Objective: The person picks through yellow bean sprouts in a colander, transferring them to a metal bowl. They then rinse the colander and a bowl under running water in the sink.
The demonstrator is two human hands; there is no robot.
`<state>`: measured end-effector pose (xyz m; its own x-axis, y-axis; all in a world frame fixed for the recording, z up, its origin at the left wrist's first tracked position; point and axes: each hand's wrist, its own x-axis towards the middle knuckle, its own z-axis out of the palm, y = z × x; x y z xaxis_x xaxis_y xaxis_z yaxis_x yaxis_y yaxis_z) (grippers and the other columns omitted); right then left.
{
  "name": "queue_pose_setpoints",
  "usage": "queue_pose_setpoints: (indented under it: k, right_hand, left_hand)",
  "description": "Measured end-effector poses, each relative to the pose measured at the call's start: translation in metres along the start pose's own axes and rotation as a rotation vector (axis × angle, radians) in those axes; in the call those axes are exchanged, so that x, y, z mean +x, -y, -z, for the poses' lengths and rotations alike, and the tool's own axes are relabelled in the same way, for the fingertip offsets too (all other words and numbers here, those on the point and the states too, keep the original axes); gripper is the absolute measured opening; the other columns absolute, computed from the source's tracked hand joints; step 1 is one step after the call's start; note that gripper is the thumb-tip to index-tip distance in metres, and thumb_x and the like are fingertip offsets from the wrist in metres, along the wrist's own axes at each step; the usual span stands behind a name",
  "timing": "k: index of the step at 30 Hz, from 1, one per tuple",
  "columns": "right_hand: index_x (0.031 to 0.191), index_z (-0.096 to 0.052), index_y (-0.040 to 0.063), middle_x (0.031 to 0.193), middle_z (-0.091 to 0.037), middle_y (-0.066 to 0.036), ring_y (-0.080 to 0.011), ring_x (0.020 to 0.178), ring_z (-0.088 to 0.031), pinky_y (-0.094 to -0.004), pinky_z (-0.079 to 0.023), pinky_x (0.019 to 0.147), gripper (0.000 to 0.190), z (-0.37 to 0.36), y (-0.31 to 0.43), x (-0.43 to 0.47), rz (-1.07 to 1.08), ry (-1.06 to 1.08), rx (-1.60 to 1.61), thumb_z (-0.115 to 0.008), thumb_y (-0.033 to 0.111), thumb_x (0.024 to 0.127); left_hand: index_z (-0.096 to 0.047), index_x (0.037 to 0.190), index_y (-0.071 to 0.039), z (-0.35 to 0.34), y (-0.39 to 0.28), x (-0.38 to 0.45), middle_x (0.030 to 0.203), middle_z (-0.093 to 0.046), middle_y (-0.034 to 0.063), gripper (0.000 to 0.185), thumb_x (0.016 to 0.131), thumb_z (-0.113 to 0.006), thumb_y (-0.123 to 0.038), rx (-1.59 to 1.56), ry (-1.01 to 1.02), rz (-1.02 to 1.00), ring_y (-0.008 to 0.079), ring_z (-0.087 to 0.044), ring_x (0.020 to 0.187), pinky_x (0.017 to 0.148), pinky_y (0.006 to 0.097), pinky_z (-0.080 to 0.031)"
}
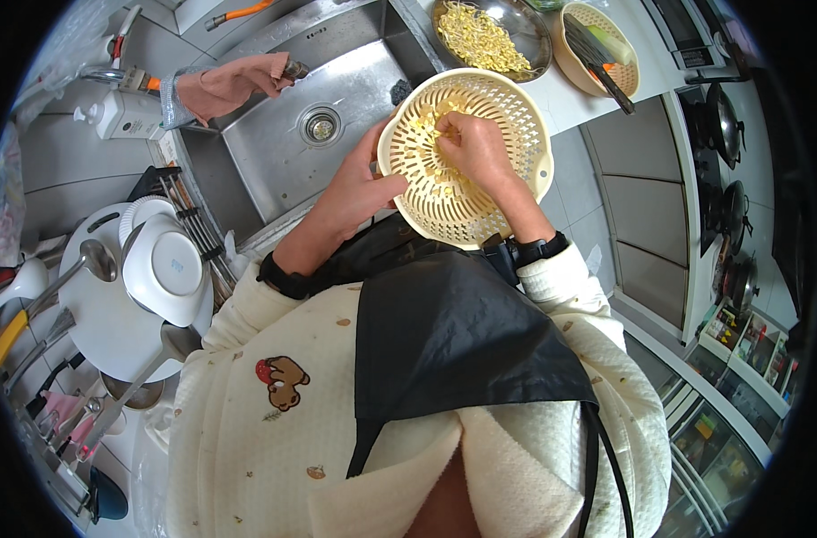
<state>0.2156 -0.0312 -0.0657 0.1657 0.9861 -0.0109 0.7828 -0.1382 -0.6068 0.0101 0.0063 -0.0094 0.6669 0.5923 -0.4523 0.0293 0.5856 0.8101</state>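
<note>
My left hand (358,185) grips the rim of a cream plastic colander (479,218), its thumb over the edge. The colander is tilted in front of me, beside the sink. Inside it lie some yellow bean sprout pieces (425,121). My right hand (475,144) reaches into the colander with its fingertips pinched together at the sprouts; what is between them is too small to tell. On the counter beyond, a round metal dish (539,40) holds a heap of soybean sprouts (479,40).
A stainless steel sink (260,155) lies at the left, with a cloth (227,84) over its faucet. At the upper right, a cream basket (633,74) holds a knife (606,77) and a green vegetable (610,44). White bowls (173,262) and utensils stand at the far left.
</note>
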Motion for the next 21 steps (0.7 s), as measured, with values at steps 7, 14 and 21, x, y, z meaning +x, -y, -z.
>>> queue_pose_setpoints:
  k: [7,14,21]
  right_hand:
    - [0.088,-0.064,-0.001,0.068,-0.063,-0.005,-0.0151,0.053,-0.056,-0.0264,-0.046,0.053,0.012,0.002,0.001,-0.003,-0.072,0.068,0.259,-0.064,0.007,0.078]
    - [0.094,-0.064,0.002,0.071,-0.062,-0.004,-0.0075,0.057,-0.046,-0.0199,-0.036,0.047,0.011,0.06,-0.015,-0.006,-0.349,0.193,1.507,-0.06,0.005,0.084]
    - [0.081,-0.07,0.003,0.068,-0.066,-0.002,-0.0078,0.057,-0.057,-0.026,-0.047,0.053,0.01,0.012,0.008,-0.008,-0.166,0.026,0.21,-0.074,0.009,0.075]
  left_hand:
    - [-0.029,0.144,-0.008,0.001,0.004,0.0,0.133,-0.047,0.0087,0.076,0.074,-0.056,0.007,0.016,-0.009,-0.013,0.0201,-0.057,0.111,0.08,0.0326,-0.056]
    - [-0.03,0.143,-0.008,-0.003,-0.003,-0.007,0.131,-0.049,0.01,0.076,0.074,-0.056,0.007,0.03,-0.032,0.008,0.0204,-0.06,0.107,0.078,0.0325,-0.057]
    - [-0.029,0.144,-0.007,-0.002,0.002,-0.005,0.132,-0.048,0.0099,0.075,0.075,-0.054,0.007,0.025,-0.002,-0.03,0.0207,-0.059,0.108,0.081,0.0336,-0.057]
